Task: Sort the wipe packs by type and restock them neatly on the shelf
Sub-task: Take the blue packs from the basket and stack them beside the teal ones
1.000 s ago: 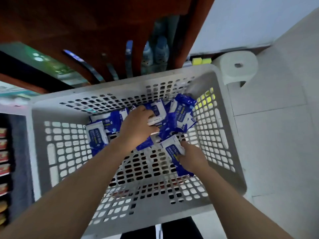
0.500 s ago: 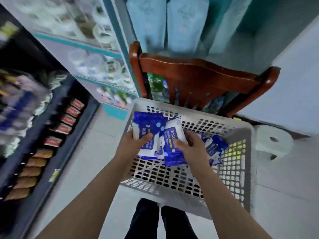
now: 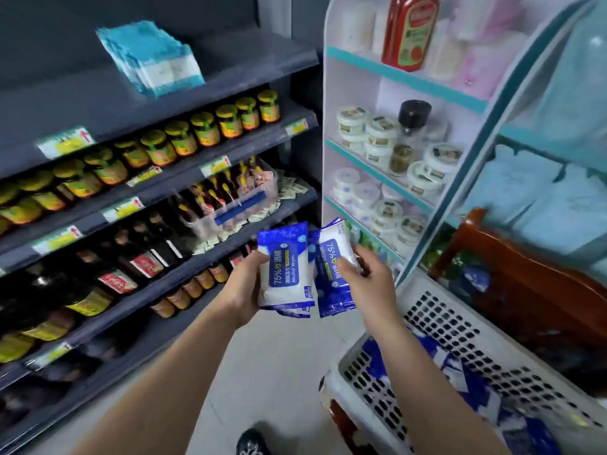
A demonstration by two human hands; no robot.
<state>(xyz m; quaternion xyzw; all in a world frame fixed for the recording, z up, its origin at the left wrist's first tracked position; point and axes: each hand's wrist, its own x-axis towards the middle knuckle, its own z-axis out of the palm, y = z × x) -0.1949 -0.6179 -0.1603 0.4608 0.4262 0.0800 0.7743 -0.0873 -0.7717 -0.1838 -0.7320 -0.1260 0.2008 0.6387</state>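
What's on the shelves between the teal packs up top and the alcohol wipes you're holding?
The head view shows a row of yellow-lidded jars, then lower down a clear bin of dark bottles with sachets beside it.

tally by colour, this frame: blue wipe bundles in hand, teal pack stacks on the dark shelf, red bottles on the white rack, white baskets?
Blue wipe bundles: 2, left bundle in the left hand, right bundle in the right hand; packs per bundle unclear
Teal pack stack: 1
Red bottle: 1
White basket: 1
Total: 5

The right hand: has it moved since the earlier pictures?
Yes. The right hand rose out of the white basket, gripping a wipe pack, now above its rim.
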